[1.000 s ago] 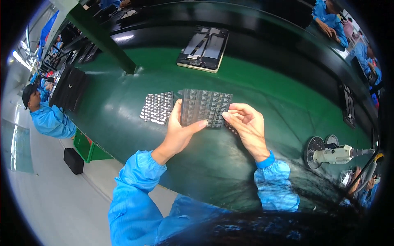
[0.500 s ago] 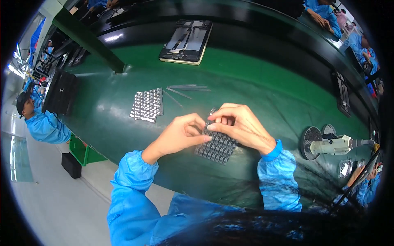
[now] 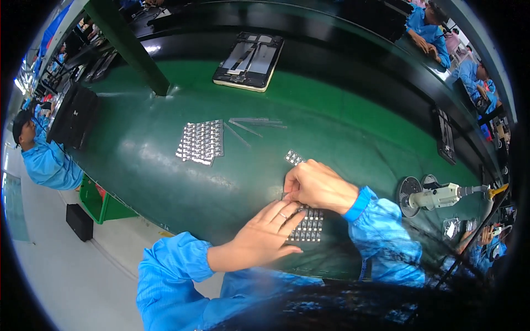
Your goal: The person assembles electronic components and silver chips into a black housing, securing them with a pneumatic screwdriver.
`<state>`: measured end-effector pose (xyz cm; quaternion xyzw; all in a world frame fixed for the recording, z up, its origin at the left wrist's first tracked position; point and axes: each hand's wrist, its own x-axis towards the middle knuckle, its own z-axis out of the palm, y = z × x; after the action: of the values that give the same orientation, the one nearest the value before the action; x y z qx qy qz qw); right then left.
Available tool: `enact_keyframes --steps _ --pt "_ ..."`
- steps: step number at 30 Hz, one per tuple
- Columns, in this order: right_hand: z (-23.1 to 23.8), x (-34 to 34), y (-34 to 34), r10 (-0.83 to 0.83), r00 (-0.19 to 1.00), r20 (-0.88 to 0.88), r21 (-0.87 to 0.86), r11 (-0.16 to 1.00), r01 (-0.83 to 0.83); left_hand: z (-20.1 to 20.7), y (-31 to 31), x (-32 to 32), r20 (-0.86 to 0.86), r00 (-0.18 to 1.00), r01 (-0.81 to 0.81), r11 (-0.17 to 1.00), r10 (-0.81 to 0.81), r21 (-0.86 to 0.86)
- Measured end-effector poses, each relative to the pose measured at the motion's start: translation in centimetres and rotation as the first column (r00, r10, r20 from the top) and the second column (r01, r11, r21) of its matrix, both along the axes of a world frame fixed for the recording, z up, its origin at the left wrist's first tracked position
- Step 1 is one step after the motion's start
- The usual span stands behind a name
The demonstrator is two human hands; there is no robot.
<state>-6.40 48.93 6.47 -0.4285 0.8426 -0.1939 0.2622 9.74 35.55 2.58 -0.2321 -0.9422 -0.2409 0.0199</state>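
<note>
Since a second ago the dark rectangular sheet of small silvery parts (image 3: 309, 223) has come from mid-belt to the near edge. The left hand (image 3: 265, 234) presses flat, unclenched; the right hand (image 3: 317, 186) seems to pinch its far edge, though fingers hide the contact.

Bright overhead light glares off the green table (image 3: 165, 165); fisheye edges bend, perhaps slightly blurred.

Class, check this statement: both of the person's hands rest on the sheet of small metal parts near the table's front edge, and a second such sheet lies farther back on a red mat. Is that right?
Not quite. The head view shows the left hand and right hand on the near sheet of small metal parts, and the second sheet farther back, but the mat is green, not red.
</note>
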Motion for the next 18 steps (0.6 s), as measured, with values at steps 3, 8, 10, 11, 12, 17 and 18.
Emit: enact_keyframes --steps 3,8,10,11,12,17,18 --pt "0.0 -1.2 0.4 0.105 0.994 0.015 -0.003 0.994 -0.105 -1.2 0.8 0.3 -0.104 0.995 -0.005 0.999 0.001 -0.033" --pt "0.0 -1.1 -0.6 0.139 0.99 0.013 0.115 0.984 -0.14 -2.7 1.7 1.1 -0.213 0.976 -0.041 0.999 0.034 -0.028" --pt "-0.6 -1.3 -0.2 0.144 0.989 -0.028 0.134 0.981 -0.139 -3.2 2.1 1.1 -0.193 0.981 -0.021 1.0 0.016 -0.022" --pt "-1.0 -1.4 0.0 0.118 0.993 0.017 0.156 0.981 -0.119 -3.0 2.3 1.0 -0.243 0.97 -0.027 0.998 0.011 -0.062" --pt "-1.3 -1.2 0.0 0.1 0.992 0.07 0.174 0.978 -0.111 -3.1 2.6 1.2 -0.26 0.966 -0.023 0.997 0.002 -0.076" --pt "-1.9 -0.6 0.4 0.153 0.984 0.087 0.121 0.979 -0.163 -3.0 3.0 1.6 -0.302 0.952 -0.012 0.976 -0.056 -0.218" --pt "-1.8 -0.4 0.5 0.159 0.984 0.08 0.108 0.98 -0.167 -3.0 3.1 1.7 -0.279 0.96 -0.019 0.984 -0.033 -0.179"
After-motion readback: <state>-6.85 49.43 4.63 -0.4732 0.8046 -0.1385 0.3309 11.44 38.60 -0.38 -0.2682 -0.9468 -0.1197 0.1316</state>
